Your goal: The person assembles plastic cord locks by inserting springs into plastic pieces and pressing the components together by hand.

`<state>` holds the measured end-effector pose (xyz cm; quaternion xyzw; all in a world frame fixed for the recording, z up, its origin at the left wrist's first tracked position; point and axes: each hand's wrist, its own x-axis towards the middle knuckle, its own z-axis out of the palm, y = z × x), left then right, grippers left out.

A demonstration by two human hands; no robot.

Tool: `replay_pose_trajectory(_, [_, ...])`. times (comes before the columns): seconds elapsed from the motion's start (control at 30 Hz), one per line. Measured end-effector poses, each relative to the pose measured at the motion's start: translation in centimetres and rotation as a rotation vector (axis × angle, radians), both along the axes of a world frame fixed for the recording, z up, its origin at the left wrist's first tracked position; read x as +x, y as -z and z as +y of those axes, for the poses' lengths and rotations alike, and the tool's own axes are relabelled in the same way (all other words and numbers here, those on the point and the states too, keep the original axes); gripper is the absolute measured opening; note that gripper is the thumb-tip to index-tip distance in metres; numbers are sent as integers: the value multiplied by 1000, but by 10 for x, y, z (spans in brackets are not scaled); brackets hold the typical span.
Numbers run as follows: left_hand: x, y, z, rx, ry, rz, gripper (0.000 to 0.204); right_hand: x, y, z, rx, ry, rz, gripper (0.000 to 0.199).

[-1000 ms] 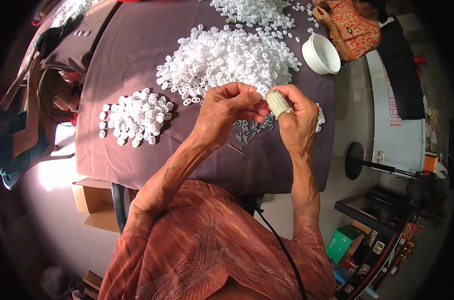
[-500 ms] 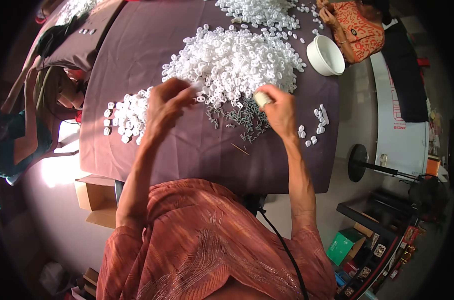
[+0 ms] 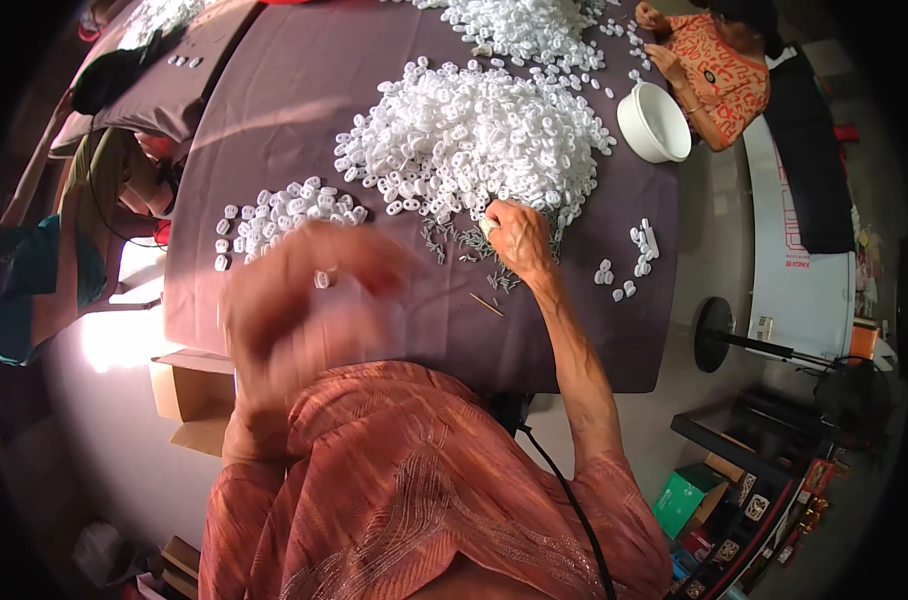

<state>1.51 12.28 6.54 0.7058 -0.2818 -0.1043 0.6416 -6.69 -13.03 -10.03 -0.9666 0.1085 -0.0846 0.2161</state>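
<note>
My left hand [image 3: 309, 290] is smeared by motion over the table's near left part, in front of a group of small white plastic pieces [image 3: 294, 205]; its fingers cannot be made out. One white piece [image 3: 322, 280] shows sharply in the gap of that hand. My right hand [image 3: 522, 240] is closed round a short cream-coloured stubby thing [image 3: 488, 226], mostly hidden by the fingers. It is at the small grey screws [image 3: 464, 243], which lie along the near edge of a big heap of white two-holed plastic pieces [image 3: 474, 130].
A thin wooden stick [image 3: 487, 304] lies before the screws. A few white pieces [image 3: 642, 250] sit at the right. A white tub [image 3: 654, 122] stands by a co-worker [image 3: 719, 75] at the far right. Another heap [image 3: 524, 30] is farther back; another person [image 3: 44, 270] is at the left.
My left hand has come from beside the big heap down towards me, now blurred. My right hand has moved slightly left and down to the screws, keeping the cream thing.
</note>
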Motion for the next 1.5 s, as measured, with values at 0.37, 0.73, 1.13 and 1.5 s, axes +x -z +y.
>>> replay_pose_trajectory(0.37, [-128, -135, -70, 1796, -526, -1212, 16, -18, -21, 1, 325, 80, -100, 9])
replay_pose_trajectory(0.73, [-128, -113, -71, 1864, -680, -1191, 11, -19, -47, 14, 342, -49, -113, 13])
replay_pose_trajectory(1.13, [1, 114, -29, 257, 185, -903, 31, -30, -55, 20, 304, -71, -95, 17])
replay_pose_trajectory(1.5, [42, 182, 4, 686, 56, -958, 35, -30, -49, 25, 353, -102, -97, 17])
